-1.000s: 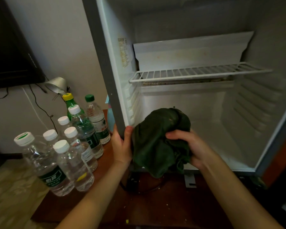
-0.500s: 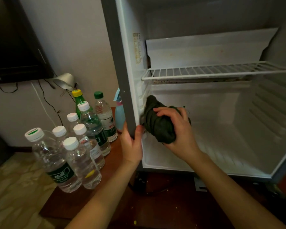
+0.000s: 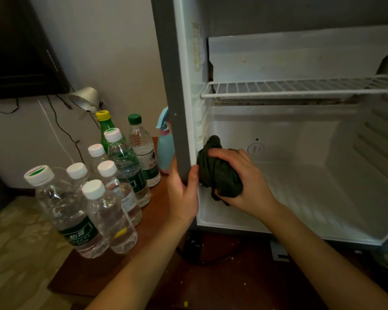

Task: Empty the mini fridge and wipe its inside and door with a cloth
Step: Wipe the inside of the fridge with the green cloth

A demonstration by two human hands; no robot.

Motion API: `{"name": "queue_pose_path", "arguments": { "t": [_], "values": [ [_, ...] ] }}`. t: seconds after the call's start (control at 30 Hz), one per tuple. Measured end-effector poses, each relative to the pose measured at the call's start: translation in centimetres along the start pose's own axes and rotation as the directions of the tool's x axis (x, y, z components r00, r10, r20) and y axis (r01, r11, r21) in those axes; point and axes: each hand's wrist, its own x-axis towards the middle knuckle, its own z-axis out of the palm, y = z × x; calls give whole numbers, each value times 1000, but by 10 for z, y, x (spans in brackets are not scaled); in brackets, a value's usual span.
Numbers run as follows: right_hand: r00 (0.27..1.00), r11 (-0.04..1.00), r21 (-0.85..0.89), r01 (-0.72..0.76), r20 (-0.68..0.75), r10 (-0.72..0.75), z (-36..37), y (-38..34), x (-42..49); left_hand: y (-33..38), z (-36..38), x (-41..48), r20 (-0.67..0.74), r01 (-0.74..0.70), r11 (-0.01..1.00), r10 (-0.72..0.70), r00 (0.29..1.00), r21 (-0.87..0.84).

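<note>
Fridge (image 3: pixel 311 135) left wall: cloth (image 3: pixel 220 173) touching (floor open rightward).

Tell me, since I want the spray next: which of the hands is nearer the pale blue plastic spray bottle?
Left. The left hand grips the fridge's grey front edge beside the spray bottle; the right hand is farther, inside the fridge, holding the dark green cloth.

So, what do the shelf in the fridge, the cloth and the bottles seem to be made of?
Shelf: probably metal wire with a white coating, seen as thin parallel bars.
Cloth: soft dark green fabric, bunched in folds in the right hand.
Bottles: clear glossy plastic, likely, with highlights and white caps.
</note>
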Motion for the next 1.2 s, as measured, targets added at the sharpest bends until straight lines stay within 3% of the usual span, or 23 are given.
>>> {"name": "queue_pose_path", "arguments": {
  "t": [0.17,0.4,0.67,0.87,0.93,1.03,1.2],
  "values": [
    [994,990,-111,92,74,-84,-13,3,16,-3,0,2,2,-38,999,38,999,-5],
    [982,982,-95,162,109,-152,-18,15,26,-5,-2,2,0,-17,999,17,1000,-27],
    [992,1000,-20,16,125,-14,-22,-5,25,1,-1,1,-23,11,1000,-12,1000,-9],
    [990,994,-110,-4,142,20,-8,2,-2,7,0,-1,-9,-15,1000,15,1000,1],
    [992,992,56,-112,63,108,-1,4,-8,7,0,0,-11,-16,1000,16,1000,7],
    [946,865,421,-272,-45,320,4,-4,-5,9,1,-1,0,-21,1000,21,1000,16],
    [804,689,568,-451,-77,590,-13,-7,21,3,0,-1,3,-30,1000,30,1000,3]
  ]
}}
